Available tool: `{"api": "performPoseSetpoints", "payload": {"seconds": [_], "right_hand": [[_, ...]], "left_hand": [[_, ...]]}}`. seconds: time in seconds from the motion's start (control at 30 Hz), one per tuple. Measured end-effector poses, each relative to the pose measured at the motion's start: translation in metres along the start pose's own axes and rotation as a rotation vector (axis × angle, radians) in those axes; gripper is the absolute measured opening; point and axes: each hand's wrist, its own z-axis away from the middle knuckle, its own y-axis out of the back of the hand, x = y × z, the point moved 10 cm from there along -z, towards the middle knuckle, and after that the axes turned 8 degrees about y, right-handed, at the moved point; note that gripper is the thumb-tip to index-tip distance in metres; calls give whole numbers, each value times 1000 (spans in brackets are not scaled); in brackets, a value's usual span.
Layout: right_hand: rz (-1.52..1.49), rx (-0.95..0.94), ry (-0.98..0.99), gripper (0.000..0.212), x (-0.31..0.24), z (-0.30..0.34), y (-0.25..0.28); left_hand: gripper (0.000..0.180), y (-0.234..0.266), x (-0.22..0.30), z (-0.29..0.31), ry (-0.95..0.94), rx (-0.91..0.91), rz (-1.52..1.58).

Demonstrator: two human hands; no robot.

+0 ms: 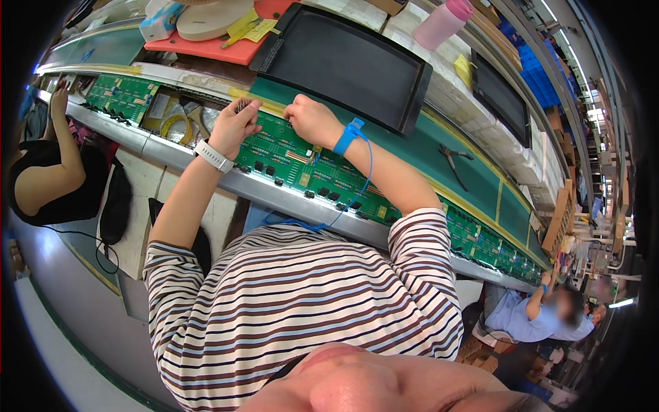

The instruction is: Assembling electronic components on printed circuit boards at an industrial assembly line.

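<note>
A long green circuit board (287, 167), set with rows of small parts and several black parts along its near edge, lies on the line in front of me. My left hand (235, 128) is closed above its left end, and a small dark ridged cluster of parts (240, 106) shows between thumb and fingers. Close by on the right, my right hand (313, 122) is pinched at the board's far side. Something small and dark shows by its fingertips, too small to name. A white watch (214, 156) and a blue wrist strap (349, 136) with a cord are on my wrists.
Behind the board stands a black tray (340, 62); pliers (454, 165) lie to its right. A yellow wire coil (176, 129) sits left of my left hand. More boards (121, 95) line the rail. A pink bottle (443, 24) stands farther back. Co-workers sit on both sides.
</note>
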Motion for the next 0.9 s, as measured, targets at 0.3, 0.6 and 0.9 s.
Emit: {"api": "performPoseSetpoints", "payload": {"seconds": [0.3,0.6,0.9], "right_hand": [[-528,188,-21,15,-23,-4,17],[-958,118,-322,14,27,-13,-11],[-198,-155,-28,20,14,-28,-13]], "left_hand": [[42,-38,-1,-1,-16,-179,156],[48,-17,3,-1,-38,2,-36],[23,19,16,3,-27,124,-189]]}}
